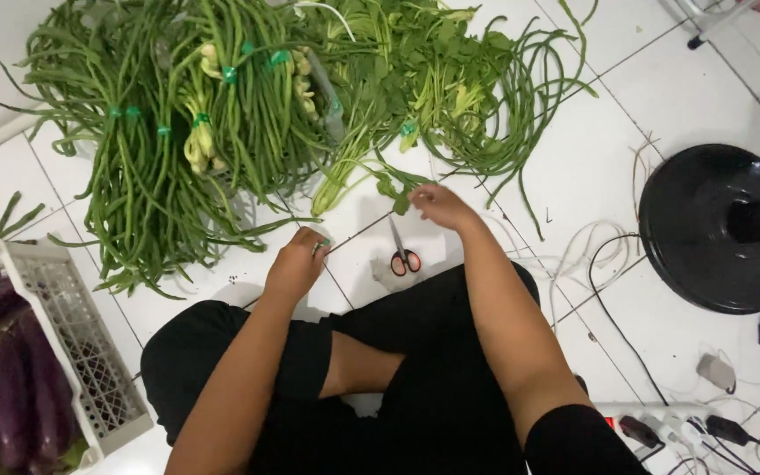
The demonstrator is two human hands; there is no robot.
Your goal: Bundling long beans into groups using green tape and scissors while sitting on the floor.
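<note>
A limp, light leafy stem (398, 195) is pinched by the right hand (440, 207), best gripped low at its firmer stalk, while the left hand (296, 264) is curled shut, its contents hidden.

White glossy floor tiles (609, 149) with thin dark grout lines fill the room, brightly and evenly lit. A black round fan base (714, 233) stands at right, above tangled cables (604, 264) and a power strip (661, 418).
</note>
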